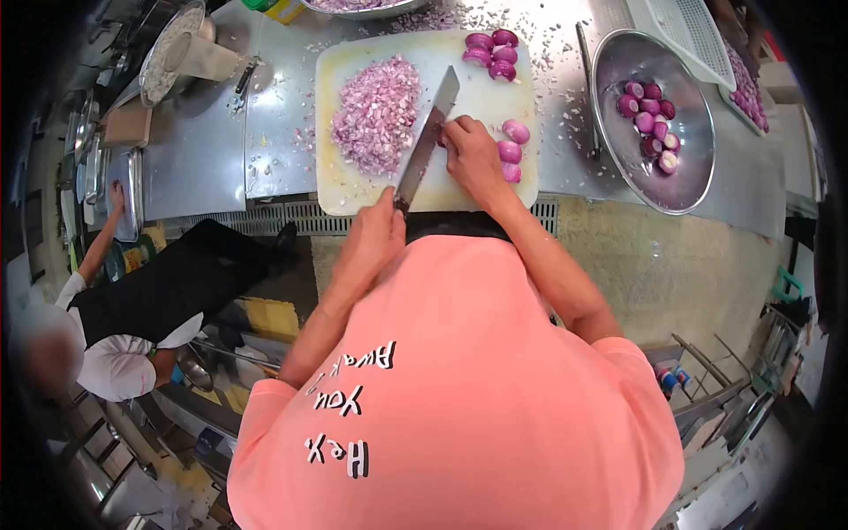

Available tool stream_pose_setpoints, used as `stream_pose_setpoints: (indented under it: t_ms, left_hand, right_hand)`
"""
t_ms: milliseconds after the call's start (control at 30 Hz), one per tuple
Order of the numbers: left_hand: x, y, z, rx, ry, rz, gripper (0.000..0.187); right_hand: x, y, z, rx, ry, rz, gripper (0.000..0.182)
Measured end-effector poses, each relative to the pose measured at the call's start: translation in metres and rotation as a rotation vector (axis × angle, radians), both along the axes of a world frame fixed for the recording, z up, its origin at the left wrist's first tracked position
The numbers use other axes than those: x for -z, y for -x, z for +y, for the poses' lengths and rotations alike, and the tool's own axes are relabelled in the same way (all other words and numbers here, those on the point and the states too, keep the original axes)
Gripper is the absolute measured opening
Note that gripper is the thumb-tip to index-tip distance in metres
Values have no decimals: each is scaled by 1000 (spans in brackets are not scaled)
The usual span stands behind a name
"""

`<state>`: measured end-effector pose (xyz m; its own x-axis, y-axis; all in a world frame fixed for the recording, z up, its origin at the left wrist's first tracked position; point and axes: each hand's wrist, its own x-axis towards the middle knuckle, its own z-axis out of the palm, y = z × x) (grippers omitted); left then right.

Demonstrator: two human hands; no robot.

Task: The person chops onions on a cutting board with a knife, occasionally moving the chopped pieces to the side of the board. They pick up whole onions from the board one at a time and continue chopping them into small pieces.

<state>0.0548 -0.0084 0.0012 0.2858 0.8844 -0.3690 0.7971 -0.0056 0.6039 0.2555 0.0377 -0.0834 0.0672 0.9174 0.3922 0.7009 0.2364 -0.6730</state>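
Left hand (375,234) grips the knife (430,137); right hand (473,159) fingers curl over an onion (511,152), just right of the blade.

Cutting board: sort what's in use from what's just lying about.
In use: knife in left hand; right hand at the blade; board; chopped onion; peeled onions; bowl of more onions.
Lying about: white basket; pot.

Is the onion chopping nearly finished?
Maybe halfway. Done: a chopped pile on the cutting board. In hand: the left hand holds the knife, cutting a shallot under the right hand. Left: peeled shallots on the board, more in the steel bowl.
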Motion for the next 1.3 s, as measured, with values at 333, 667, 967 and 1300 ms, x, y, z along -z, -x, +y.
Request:
stream_pose_setpoints:
  t_ms: [333, 667, 967, 1300]
  left_hand:
    - [29, 1, 8, 68, -33, -19, 25]
    - [1, 0, 15, 97, -81, 39, 28]
    - [0, -10, 12, 108, -31, 61, 29]
    - [3, -15, 4, 67, -59, 64, 32]
  right_hand:
    - [7, -3, -4, 15, 13, 24, 13]
    - [2, 1, -7, 35, 60, 45, 14]
    - [3, -2, -1, 4, 98, 138, 7]
    - [1, -5, 2, 18, 81, 167, 7]
